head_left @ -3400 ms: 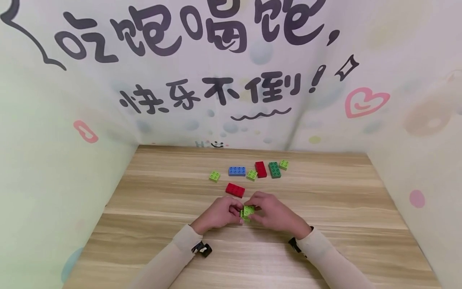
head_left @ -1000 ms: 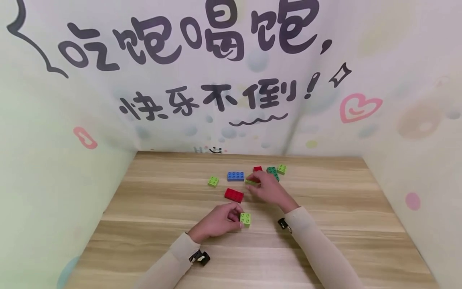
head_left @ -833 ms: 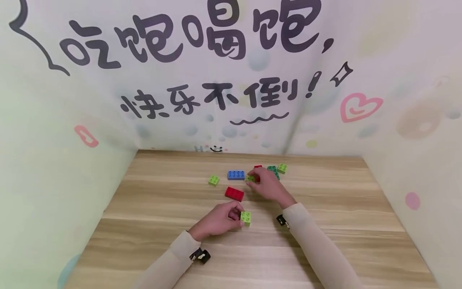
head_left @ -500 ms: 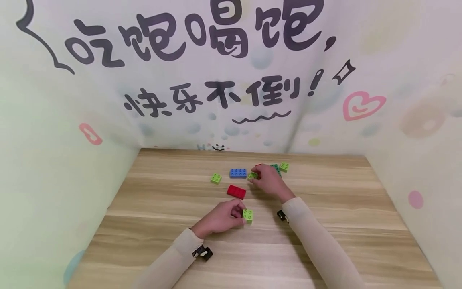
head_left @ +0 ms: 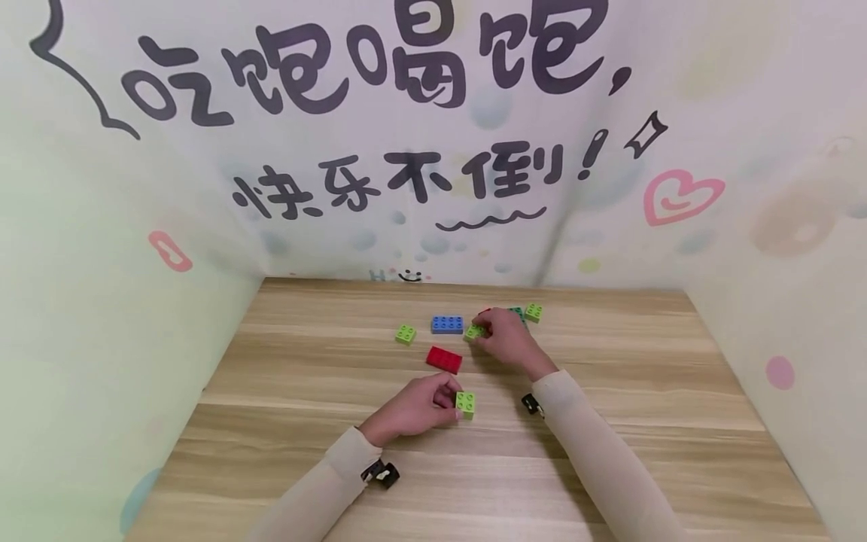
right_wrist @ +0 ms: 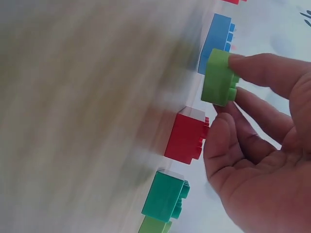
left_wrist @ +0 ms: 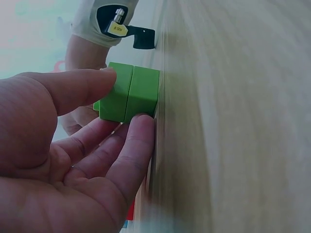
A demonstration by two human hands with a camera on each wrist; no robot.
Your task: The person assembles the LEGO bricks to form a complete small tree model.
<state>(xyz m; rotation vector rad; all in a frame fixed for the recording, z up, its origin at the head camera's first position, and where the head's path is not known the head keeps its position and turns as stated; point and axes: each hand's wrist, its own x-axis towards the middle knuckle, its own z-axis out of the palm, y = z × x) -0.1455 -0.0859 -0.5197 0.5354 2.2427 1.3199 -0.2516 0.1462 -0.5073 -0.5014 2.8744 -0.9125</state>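
My left hand point(head_left: 415, 407) pinches a stack of two light-green toy bricks point(head_left: 465, 406) near the middle of the table. In the left wrist view, the seam between the two stacked bricks point(left_wrist: 141, 92) shows, with the thumb on one side and fingertips on another. Farther back, my right hand point(head_left: 511, 342) has its thumb and fingers around a light-green four-stud brick point(right_wrist: 216, 80), beside the blue brick point(head_left: 447, 325). A red brick point(right_wrist: 186, 137) and a dark green brick point(right_wrist: 164, 196) lie close by, both partly covered by the right hand in the head view.
Another red brick point(head_left: 444, 360) lies between the left hand and the blue brick. Single light-green bricks point(head_left: 406, 335) sit at the back left and back right of the row. Printed walls point(head_left: 433, 248) enclose the wooden table point(head_left: 305, 361) at the back and sides.
My right hand has left the stack, gone to the back row and taken hold of a light-green brick. My left hand keeps the stack, its position nearly the same.
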